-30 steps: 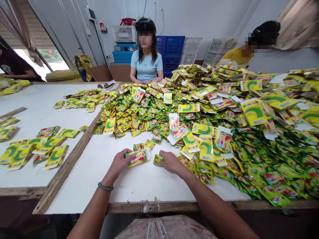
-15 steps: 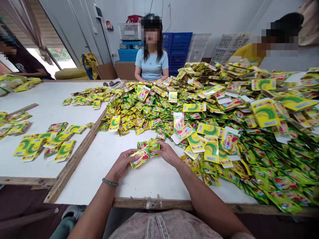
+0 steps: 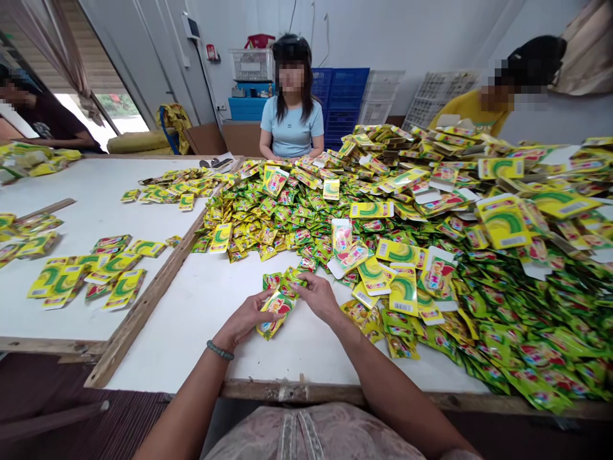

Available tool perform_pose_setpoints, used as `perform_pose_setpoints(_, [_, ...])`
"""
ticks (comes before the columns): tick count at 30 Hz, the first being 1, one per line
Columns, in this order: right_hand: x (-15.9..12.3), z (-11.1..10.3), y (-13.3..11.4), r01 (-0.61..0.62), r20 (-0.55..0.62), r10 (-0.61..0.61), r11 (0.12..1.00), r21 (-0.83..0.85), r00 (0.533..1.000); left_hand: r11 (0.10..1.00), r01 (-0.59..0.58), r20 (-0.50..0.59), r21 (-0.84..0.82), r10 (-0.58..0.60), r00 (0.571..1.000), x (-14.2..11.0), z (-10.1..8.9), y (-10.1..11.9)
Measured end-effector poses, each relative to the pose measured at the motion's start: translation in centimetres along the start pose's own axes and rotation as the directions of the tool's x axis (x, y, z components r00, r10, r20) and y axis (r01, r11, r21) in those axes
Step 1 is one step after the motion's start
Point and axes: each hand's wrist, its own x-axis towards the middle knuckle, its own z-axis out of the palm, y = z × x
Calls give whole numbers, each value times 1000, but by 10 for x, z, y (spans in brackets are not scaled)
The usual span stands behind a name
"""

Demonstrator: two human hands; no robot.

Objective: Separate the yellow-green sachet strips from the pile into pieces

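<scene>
My left hand (image 3: 242,322), with a green bead bracelet on the wrist, grips a small yellow carton (image 3: 274,312) just above the white table (image 3: 191,326). My right hand (image 3: 318,295) meets the carton's far end, its fingers pinched on a green sachet (image 3: 293,278). Two or three loose sachets (image 3: 272,280) lie just beyond my hands. A huge heap of green sachets and flat yellow cartons (image 3: 431,243) covers the table to the right and ahead.
A second white table (image 3: 86,211) on the left carries groups of cartons (image 3: 90,275). A wooden edge strip (image 3: 143,306) separates the tables. A person in a light blue shirt (image 3: 292,124) sits opposite, another in yellow (image 3: 472,108) far right, a third (image 3: 45,121) far left. Blue crates (image 3: 342,96) stand behind.
My hands have come together: the right hand lifted a sachet off the table and brought it to the carton, which the left hand has tilted and raised slightly.
</scene>
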Motion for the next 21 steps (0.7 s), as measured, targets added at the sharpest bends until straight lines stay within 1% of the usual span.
perform_pose_setpoints(2, [-1, 6, -3, 5, -20, -4, 998, 61, 1000, 1000, -15, -12, 2, 15, 1000, 0, 4, 0])
perform_pose_setpoints(5, [-2, 13, -6, -31, -107, 55, 977, 209, 993, 999, -38, -16, 26, 38, 999, 0, 6, -1])
perform_pose_setpoints(7, [-2, 16, -5, -19, -119, 49, 970, 242, 992, 998, -56, -25, 34, 57, 998, 0, 5, -1])
perform_pose_setpoints(8, [-3, 17, -4, -5, -113, 29, 978, 210, 993, 998, -64, -36, 26, 65, 997, 0, 4, -1])
perform_pose_setpoints(10, [-3, 17, -1, 16, -108, -8, 997, 81, 994, 998, -69, -52, -5, 68, 996, -1, 2, -1])
perform_pose_setpoints(12, [-3, 15, 1, 20, -120, -25, 999, -48, 992, 998, -62, -53, -24, 61, 997, -2, -1, -1])
perform_pose_setpoints(13, [-3, 14, 2, 29, -106, -39, 996, -90, 994, 998, -62, -49, -22, 61, 997, -2, -2, -1])
perform_pose_setpoints(15, [-3, 11, 2, 78, -8, -79, 988, -136, 997, 998, -64, -50, -7, 64, 997, -2, -3, -2])
perform_pose_setpoints(18, [-2, 7, -1, 135, 167, -101, 970, -203, 981, 999, -54, -88, -9, 53, 995, -1, -5, -3])
perform_pose_setpoints(19, [0, 7, -3, 133, 194, -88, 964, -231, 977, 999, -44, -107, -21, 42, 993, -1, -5, -4])
perform_pose_setpoints(20, [3, 6, -5, 123, 195, -73, 957, -262, 978, 999, -33, -124, -34, 29, 992, 0, -5, -4])
perform_pose_setpoints(21, [7, 5, -7, 115, 172, -65, 947, -300, 983, 999, -23, -142, -45, 17, 990, 0, -6, -4])
